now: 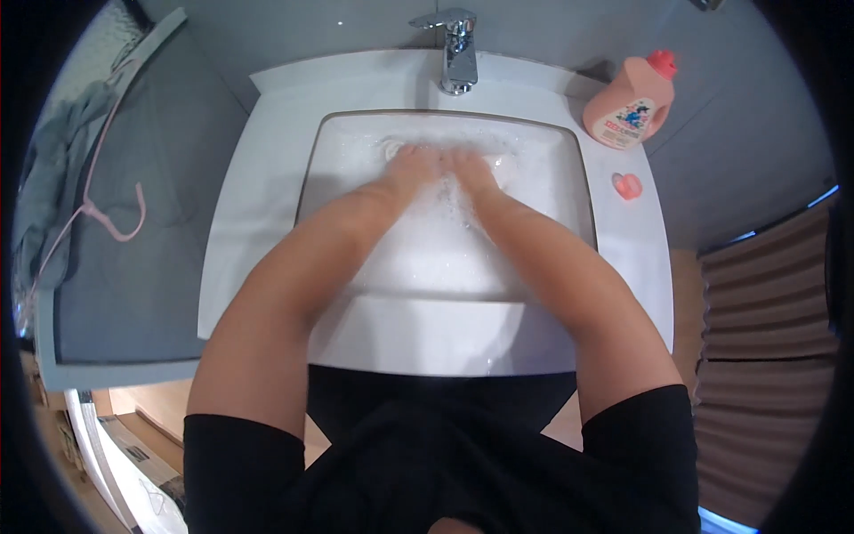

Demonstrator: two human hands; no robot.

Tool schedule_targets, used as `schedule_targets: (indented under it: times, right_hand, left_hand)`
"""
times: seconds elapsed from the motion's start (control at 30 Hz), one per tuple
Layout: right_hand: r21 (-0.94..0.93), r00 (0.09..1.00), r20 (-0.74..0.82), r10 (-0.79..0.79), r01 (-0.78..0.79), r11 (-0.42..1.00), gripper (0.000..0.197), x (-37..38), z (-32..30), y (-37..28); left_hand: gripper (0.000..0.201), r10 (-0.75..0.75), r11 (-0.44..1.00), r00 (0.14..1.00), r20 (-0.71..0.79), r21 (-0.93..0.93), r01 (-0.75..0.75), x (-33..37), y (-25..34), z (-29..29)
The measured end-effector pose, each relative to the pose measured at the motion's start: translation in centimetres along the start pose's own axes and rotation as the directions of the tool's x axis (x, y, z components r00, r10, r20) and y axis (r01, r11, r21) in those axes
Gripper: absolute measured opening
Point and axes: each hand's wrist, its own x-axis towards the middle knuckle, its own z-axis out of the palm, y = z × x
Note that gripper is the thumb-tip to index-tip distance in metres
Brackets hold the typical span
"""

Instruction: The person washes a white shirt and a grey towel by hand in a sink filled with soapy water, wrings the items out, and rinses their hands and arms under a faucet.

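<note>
Inside the foamy sink (418,276), left hand (406,169) and right hand (475,169) nearly meet, fingers (412,153) blurred, spread and grip unclear.

White, soapy water (409,245) fills the rounded, rectangular bowl of a white sink (445,329), its surface covered with pale foam that breaks into darker, bubbly patches along the back and down the middle. A whitish item (505,165) sits partly covered in suds toward the back of the bowl, its full shape blurred and hidden.
</note>
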Motion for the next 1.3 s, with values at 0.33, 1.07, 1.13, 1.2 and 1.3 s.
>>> schedule_targets:
  times: [0.33, 1.07, 1.13, 1.2, 1.3]
  right_hand:
    - [-0.112, 0.897, 0.042, -0.440, 0.442, 0.890, 0.055, -9.6, -10.9, 2.9]
    - [-0.175, 0.966, -0.257, -0.006, -0.041, 0.984, 0.032, -1.5, 0.4, 1.4]
    - [-0.184, 0.987, -0.143, 0.079, -0.105, 0.977, 0.036, -0.1, -0.8, 0.4]
    - [-0.190, 0.983, -0.038, 0.182, -0.185, 0.964, 0.040, 1.3, -0.9, -1.1]
    - [-0.365, 0.922, 0.109, 0.371, -0.310, 0.878, 0.052, 1.8, -1.1, -1.8]
  left_hand:
    - [0.079, 0.155, 0.970, 0.947, 0.281, 0.140, -0.200, -10.3, 1.1, -12.9]
    - [0.034, -0.026, 0.998, 0.967, 0.253, -0.049, 0.040, -0.1, 0.4, -3.2]
    - [0.031, -0.086, 0.985, 0.979, 0.183, 0.161, 0.056, 0.0, 0.3, -1.2]
    - [0.027, -0.125, 0.924, 0.986, 0.109, 0.375, 0.076, 0.7, 0.7, 0.4]
    - [0.034, -0.484, 0.839, 0.873, 0.061, 0.317, 0.443, 0.9, 3.9, -0.1]
